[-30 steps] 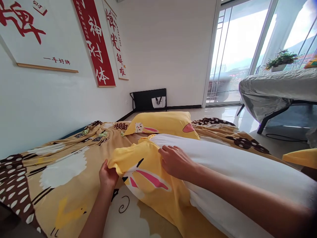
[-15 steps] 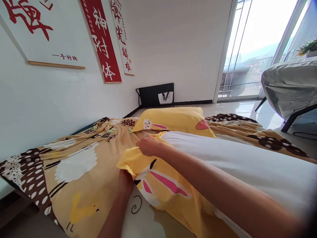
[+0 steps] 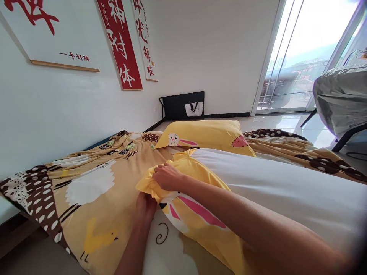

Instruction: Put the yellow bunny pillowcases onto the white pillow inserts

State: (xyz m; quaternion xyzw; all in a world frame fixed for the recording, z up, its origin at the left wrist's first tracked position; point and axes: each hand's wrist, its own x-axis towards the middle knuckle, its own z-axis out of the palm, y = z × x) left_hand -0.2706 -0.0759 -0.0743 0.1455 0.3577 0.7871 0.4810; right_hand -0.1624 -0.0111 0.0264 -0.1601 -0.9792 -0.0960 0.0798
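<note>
A long white pillow lies across the bed, partly inside a yellow pillowcase printed with a pink-eared rabbit. My right hand lies on top of the case's bunched end with its fingers curled into the fabric. My left hand is below it, tucked under the same yellow edge, its fingers mostly hidden by the cloth. Both hands meet at the case's left end.
A tan bedsheet with sheep and chick prints covers the bed along the white wall. A second yellow pillow lies behind. Red and white banners hang on the wall. A covered table stands at the right by the glass doors.
My right hand slid left along the pillow from its flat rest to the case's bunched end and closed on it. My left hand moved under the yellow edge. The view shifted slightly left.
</note>
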